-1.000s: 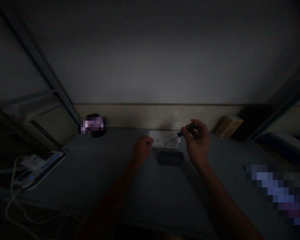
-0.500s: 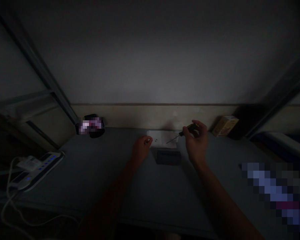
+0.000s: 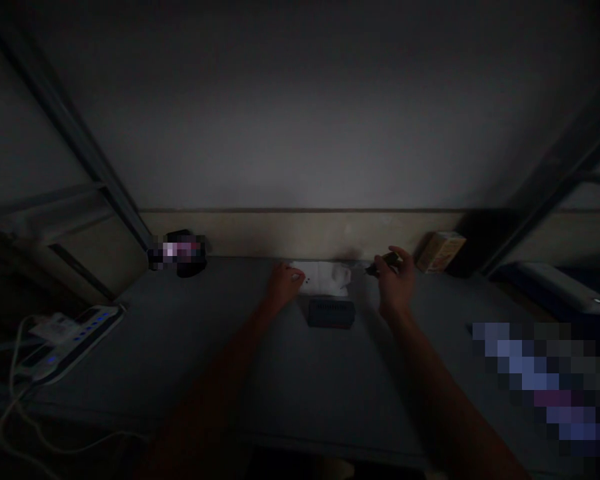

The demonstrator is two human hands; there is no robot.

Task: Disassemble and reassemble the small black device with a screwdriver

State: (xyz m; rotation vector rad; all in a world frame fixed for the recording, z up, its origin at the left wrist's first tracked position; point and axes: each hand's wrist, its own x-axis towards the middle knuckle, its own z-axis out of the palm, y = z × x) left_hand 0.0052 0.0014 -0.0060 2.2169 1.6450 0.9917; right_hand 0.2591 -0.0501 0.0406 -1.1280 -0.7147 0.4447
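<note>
Near the back of the grey table, my left hand [image 3: 285,283] is at the left end of a white paper [image 3: 325,279], fingers bent together; what they hold, if anything, is too small to name. Small dark specks lie on the paper beside those fingertips. To the right of the paper, my right hand [image 3: 396,280] is closed on the dark handle of a screwdriver [image 3: 386,262], whose shaft is hard to see in the dim light. Between my forearms, just in front of the paper, sits a dark box-shaped object [image 3: 331,313] with slots along its top.
A yellowish carton [image 3: 443,252] stands at the back right against the wall. A white power strip [image 3: 75,343] with blue lights and cables lies at the left edge. Dark items sit at the back left. A blurred-out object is at the right.
The screwdriver has turned in my right hand, so its shaft no longer shows over the paper. My left fingers have shifted a little against the paper's left end. The view has shifted slightly.
</note>
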